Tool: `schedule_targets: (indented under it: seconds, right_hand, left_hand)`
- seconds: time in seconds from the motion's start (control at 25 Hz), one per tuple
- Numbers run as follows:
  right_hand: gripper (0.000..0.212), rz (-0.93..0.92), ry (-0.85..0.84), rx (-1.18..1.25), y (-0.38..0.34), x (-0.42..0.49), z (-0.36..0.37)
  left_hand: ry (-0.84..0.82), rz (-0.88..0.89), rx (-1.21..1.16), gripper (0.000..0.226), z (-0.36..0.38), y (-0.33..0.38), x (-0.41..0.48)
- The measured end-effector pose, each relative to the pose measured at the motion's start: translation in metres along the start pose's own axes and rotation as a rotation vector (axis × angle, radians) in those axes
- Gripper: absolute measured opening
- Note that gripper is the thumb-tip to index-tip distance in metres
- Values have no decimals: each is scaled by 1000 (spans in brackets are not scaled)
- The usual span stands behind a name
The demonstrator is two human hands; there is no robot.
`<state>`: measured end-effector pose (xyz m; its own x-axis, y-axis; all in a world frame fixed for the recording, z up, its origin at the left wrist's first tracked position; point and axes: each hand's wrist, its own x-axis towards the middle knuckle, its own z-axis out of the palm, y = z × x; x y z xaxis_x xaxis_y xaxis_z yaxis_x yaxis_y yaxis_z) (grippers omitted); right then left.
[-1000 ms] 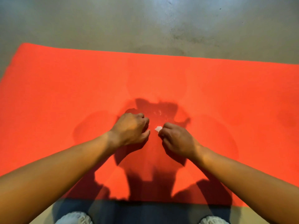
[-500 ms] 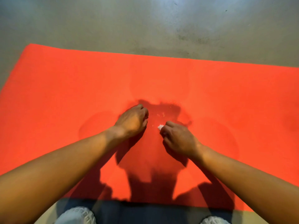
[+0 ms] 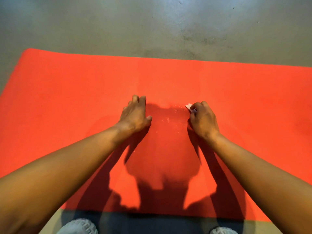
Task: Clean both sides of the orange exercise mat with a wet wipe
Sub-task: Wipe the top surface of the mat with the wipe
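The orange exercise mat (image 3: 70, 92) lies flat on the floor and spans the whole view from left to right. My left hand (image 3: 135, 114) rests on the mat near its middle, fingers loosely bent, holding nothing. To its right, my right hand (image 3: 202, 120) is curled around a small white wet wipe (image 3: 188, 105), of which only a corner shows past the fingers. Small pale specks (image 3: 168, 119) dot the mat between the two hands.
Grey concrete floor (image 3: 152, 26) lies beyond the mat's far edge and at the near edge. My knees (image 3: 77, 227) in pale trousers show at the bottom. Shadows of my head and arms fall across the near half of the mat.
My two hands, close together a second ago, have moved apart and farther up the mat. The right hand carried the wipe to the right; the left hand went from curled to resting on the mat.
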<state>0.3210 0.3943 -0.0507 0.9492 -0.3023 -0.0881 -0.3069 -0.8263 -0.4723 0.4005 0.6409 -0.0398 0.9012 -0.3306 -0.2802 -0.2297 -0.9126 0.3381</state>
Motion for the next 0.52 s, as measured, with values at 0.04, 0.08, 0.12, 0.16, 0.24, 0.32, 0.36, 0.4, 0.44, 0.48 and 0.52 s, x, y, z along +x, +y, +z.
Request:
schedule_targets:
  seconds: [0.04, 0.08, 0.12, 0.16, 0.24, 0.32, 0.36, 0.4, 0.44, 0.48, 0.52]
  right_hand:
    - [19, -18, -24, -2, -2, 0, -1]
    - [19, -95, -59, -2, -5, -5, 0]
    - [18, -208, -97, 6, -11, -13, 1]
    - [16, -340, -148, 1, -18, -22, 5]
    - [12, -578, -284, -75, -29, -37, 9]
    - [14, -648, -298, -151, -30, -26, 11]
    - [15, -568, -255, -141, -25, -13, 10]
    - [14, -440, -183, -104, -19, 2, 7]
    - [15, -289, -99, -72, -11, 17, 3]
    - [19, -153, -24, -59, -3, 30, -1]
    - [22, -58, 19, -66, 3, 37, -4]
  left_hand:
    - [-1, 23, 8, 59, 0, -2, -1]
    - [-11, 41, 9, 48, 1, -3, -3]
    - [-19, 62, 6, 41, 3, -5, -6]
    - [-21, 91, 9, 35, 5, -5, -8]
    - [-14, 154, 19, 23, 7, -6, -10]
    - [-16, 206, 17, 15, 7, -6, -8]
    - [-19, 227, 16, 14, 7, -6, -7]
    - [-23, 241, 14, 15, 7, -6, -5]
    - [-23, 248, 10, 16, 8, -7, -3]
    - [-20, 250, 8, 18, 8, -9, -1]
    - [-17, 257, 12, 21, 7, -10, 1]
